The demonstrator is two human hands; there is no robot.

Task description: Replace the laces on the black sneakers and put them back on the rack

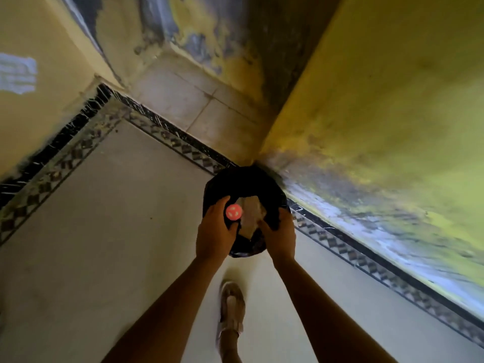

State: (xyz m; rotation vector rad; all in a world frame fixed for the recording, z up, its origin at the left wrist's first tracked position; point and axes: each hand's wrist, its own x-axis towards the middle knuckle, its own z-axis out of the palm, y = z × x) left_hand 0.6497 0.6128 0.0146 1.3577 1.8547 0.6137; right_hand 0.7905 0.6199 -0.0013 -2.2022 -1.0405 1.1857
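- My left hand (214,231) and right hand (279,237) are both clamped on a black bundle (246,182), one on each side, fingers curled round it.
- It is too dark for me to tell whether the bundle is the sneakers or a bag.
- A red disc (233,212) sits by my left thumb, with a grey piece (250,213) beside it.
- The bundle hangs above the floor (104,231), near its far right corner, where the patterned border (167,137) meets the yellow wall (379,100).
- A sandalled foot (231,307) stands below.
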